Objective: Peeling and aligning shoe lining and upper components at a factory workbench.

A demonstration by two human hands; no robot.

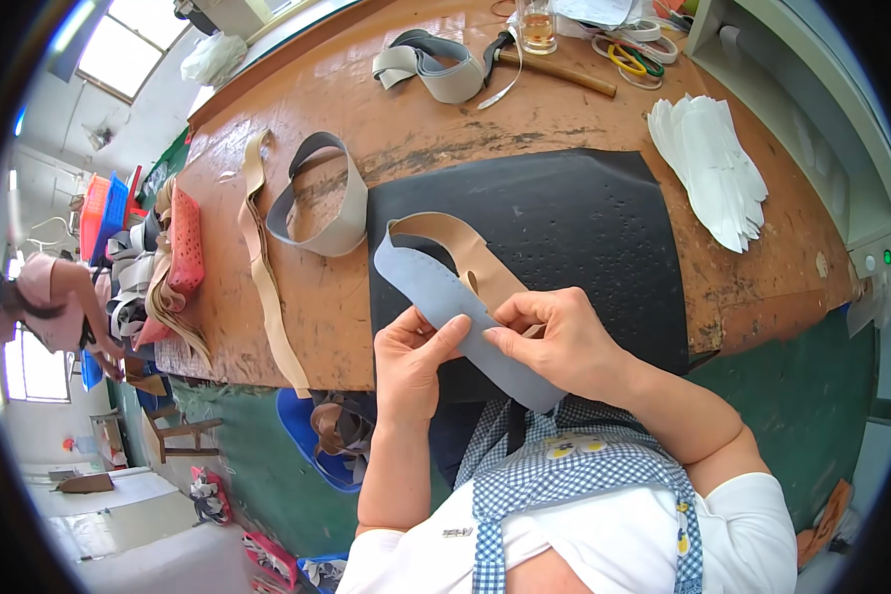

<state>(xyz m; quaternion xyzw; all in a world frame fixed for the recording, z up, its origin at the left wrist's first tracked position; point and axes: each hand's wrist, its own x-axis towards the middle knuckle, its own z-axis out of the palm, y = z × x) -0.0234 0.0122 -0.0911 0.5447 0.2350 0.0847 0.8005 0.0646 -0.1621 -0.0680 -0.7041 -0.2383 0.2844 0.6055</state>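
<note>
Grey leather strip pinched between both hands: left hand, right hand, over black mat.

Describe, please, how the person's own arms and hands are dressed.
Both forearms are bare from short white sleeves down. The left hand and right hand wear no gloves, and no rings or watch show on the fingers or wrists. A blue-and-white checked apron covers the chest.

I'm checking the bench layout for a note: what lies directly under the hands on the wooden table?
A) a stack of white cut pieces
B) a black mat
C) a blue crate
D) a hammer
B: the left hand and right hand hold the grey-blue strip over the black mat.
</note>
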